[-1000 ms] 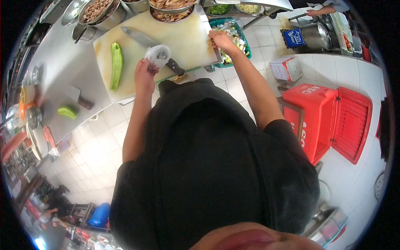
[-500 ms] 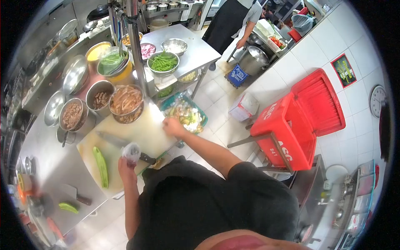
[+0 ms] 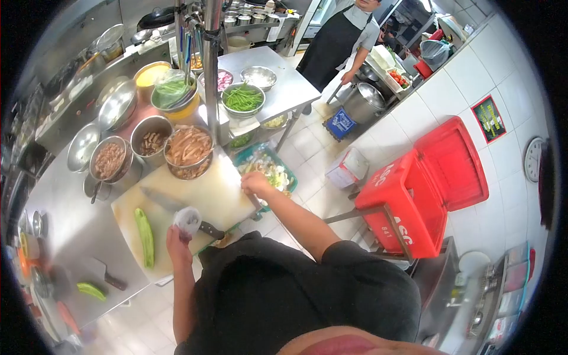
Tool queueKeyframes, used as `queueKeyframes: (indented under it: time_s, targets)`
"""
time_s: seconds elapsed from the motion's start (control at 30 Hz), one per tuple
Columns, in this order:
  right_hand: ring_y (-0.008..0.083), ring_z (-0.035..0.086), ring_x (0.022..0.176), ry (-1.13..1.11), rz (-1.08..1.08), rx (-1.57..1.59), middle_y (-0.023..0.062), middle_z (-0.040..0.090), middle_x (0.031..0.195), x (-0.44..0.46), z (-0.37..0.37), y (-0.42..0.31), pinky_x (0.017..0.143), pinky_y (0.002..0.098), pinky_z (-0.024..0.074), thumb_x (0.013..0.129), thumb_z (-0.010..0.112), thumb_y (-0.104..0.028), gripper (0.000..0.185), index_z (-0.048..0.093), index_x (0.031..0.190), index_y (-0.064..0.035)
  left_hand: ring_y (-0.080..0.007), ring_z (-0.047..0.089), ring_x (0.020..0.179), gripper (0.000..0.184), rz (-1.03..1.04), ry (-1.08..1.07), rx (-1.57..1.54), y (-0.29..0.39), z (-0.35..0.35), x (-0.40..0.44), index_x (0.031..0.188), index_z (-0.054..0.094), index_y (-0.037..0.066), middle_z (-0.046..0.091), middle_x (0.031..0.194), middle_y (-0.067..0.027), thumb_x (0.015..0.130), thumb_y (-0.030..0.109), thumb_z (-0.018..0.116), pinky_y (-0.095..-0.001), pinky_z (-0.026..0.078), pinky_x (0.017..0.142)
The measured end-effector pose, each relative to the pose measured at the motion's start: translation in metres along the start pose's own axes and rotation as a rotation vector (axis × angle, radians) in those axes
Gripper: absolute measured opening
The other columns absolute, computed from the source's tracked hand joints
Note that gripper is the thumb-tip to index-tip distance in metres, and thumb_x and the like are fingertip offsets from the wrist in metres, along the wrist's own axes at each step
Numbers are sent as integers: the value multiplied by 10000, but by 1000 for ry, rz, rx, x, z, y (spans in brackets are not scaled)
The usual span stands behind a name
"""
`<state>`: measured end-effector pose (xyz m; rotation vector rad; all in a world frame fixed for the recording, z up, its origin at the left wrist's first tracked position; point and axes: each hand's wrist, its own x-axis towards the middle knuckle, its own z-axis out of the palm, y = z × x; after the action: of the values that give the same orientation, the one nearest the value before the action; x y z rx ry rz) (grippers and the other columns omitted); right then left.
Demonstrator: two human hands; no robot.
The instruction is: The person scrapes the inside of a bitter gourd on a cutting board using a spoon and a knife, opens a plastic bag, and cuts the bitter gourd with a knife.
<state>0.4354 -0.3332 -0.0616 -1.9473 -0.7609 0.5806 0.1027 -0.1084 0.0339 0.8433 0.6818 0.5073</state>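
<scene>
My left hand (image 3: 179,244) is closed around a clear plastic cup (image 3: 187,220), with its round mouth tilted up toward me. Just beyond lies a large kitchen knife (image 3: 207,228), its dark handle near the cup and its blade flat on the white cutting board (image 3: 195,190). A long pale-green vegetable (image 3: 144,238) rests at the board's left side. My right hand (image 3: 255,184) has its fingers curled in at the board's right edge, beside a green basket (image 3: 292,176) of vegetable scraps. Whatever may be inside those fingers is hidden.
Steel pots of cut meat (image 3: 189,146) stand at the board's far edge. A cleaver (image 3: 115,281) and a short green piece (image 3: 91,290) lie on the left counter. Green beans (image 3: 243,98) fill a bowl ahead. A red cooler (image 3: 387,198) stands open at right; a co-worker (image 3: 334,50) stands beyond.
The camera view has tilted up slightly, showing more of the co-worker. Both hands keep nearly the same places over the board, and the cup is still in my left hand.
</scene>
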Motion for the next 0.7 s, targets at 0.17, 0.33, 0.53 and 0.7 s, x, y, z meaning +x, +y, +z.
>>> queueKeyframes:
  time_s: [0.17,0.33,0.53,0.7]
  targets:
    - [154,594,682,10,417,656,52,612,749,-27,-28,-111,587,308,466,767,629,-11,94,638,859,-31,-126,530,730,157,3,-6,17,-4,-17,12,942,562,91,539,798,-6,988,232,509,-290,445,647]
    - [189,616,833,-317,141,553,68,652,926,-35,22,-190,733,305,513,814,669,-127,199,668,977,-11,-134,563,785,127,-15,170,-34,31,37,-14,934,592,64,585,848,-18,950,185,555,-319,481,706]
    - [210,651,780,-442,299,632,101,671,861,-29,112,-258,698,311,529,859,642,-117,242,658,1029,53,-147,536,668,160,-13,70,-37,31,30,-9,958,588,52,573,772,-34,980,197,523,-297,454,631]
    - [341,673,828,-429,-142,-113,199,688,936,-20,146,-252,738,413,531,785,657,-185,286,670,974,29,-145,524,652,150,27,89,-50,36,26,-12,954,569,59,566,760,-30,982,194,511,-296,445,616]
